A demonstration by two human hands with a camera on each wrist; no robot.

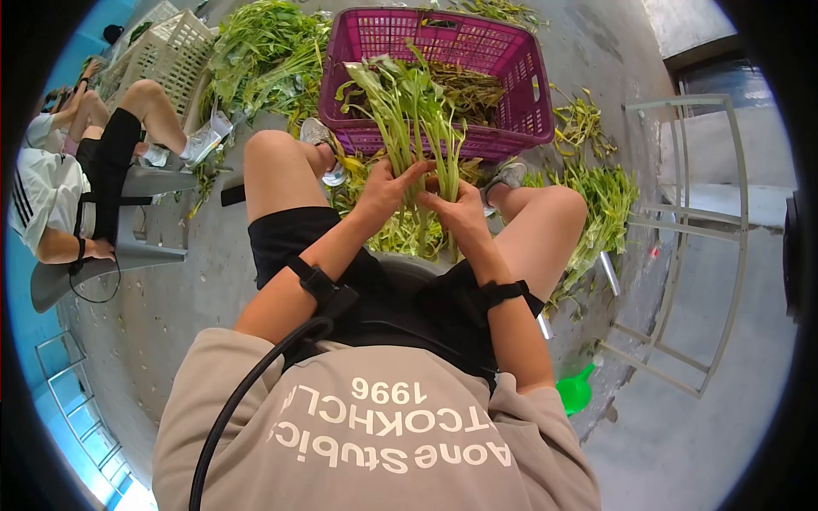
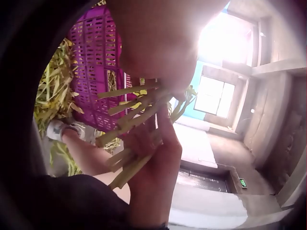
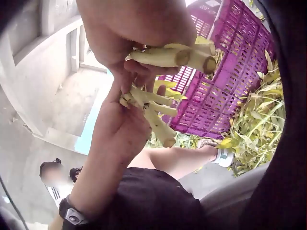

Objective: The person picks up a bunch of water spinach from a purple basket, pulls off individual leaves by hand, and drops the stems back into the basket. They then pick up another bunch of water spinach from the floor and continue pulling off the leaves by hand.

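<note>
The person sits with a bunch of green stalks (image 1: 415,119) standing upright between the knees, just in front of the pink crate (image 1: 511,77). The left hand (image 1: 385,189) curls its fingers around the lower stems, and the right hand (image 1: 460,209) grips the same bunch from the other side. The crate already holds some greens, so part of the sorting seems done. Much is left, I judge: large heaps of leafy greens (image 1: 264,55) lie on the floor beside the crate, and more stalks (image 1: 601,200) near the right knee
</note>
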